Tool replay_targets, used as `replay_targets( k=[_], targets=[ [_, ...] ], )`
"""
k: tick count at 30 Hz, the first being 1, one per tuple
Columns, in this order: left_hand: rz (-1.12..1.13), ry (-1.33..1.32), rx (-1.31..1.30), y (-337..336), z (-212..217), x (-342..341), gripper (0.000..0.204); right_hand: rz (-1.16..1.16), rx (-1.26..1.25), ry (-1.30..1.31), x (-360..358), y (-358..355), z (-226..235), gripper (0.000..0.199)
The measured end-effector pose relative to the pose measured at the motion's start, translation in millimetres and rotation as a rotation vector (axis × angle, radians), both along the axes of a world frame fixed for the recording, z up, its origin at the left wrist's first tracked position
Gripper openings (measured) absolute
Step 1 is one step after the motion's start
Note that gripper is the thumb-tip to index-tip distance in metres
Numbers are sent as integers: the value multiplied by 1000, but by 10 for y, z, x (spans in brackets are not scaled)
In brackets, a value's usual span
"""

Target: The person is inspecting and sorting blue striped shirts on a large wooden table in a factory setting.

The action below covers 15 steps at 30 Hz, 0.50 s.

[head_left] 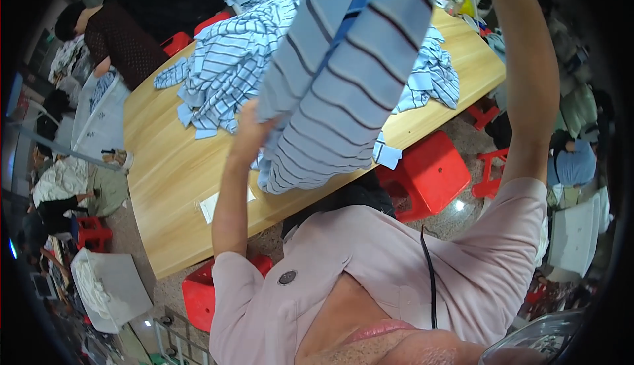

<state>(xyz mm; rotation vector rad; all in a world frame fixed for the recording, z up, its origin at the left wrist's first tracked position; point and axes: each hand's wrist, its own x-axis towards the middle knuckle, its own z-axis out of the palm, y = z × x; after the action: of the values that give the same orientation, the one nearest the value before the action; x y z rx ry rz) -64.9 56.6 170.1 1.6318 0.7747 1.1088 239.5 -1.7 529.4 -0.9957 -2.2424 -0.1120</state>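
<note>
Up front, over the table (168, 200): striped blue cloth (350, 94), probably light and floppy.
Left hand (251, 131) is at its edge, can't tell if pinching; right hand's out of frame. I'd grab by corners, soft stuff sags. Similar pile (228, 61) behind.

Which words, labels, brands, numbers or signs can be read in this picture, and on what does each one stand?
None can be read.
Round dark badge on the pink shirt: too small.
White bin beyond the table's left end: dark marks, too blurred.
Raised striped cloth: no lettering shows.
</note>
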Motion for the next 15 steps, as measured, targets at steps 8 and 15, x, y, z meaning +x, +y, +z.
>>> replay_targets(
  k=[8,15],
  targets=[
    [700,-247,578,-137,1294,-1243,43,52,-248,30,520,-245,-512,20],
    [-26,850,112,-502,-152,-1097,50,-6,-148,416,205,-164,-862,45]
  ],
)
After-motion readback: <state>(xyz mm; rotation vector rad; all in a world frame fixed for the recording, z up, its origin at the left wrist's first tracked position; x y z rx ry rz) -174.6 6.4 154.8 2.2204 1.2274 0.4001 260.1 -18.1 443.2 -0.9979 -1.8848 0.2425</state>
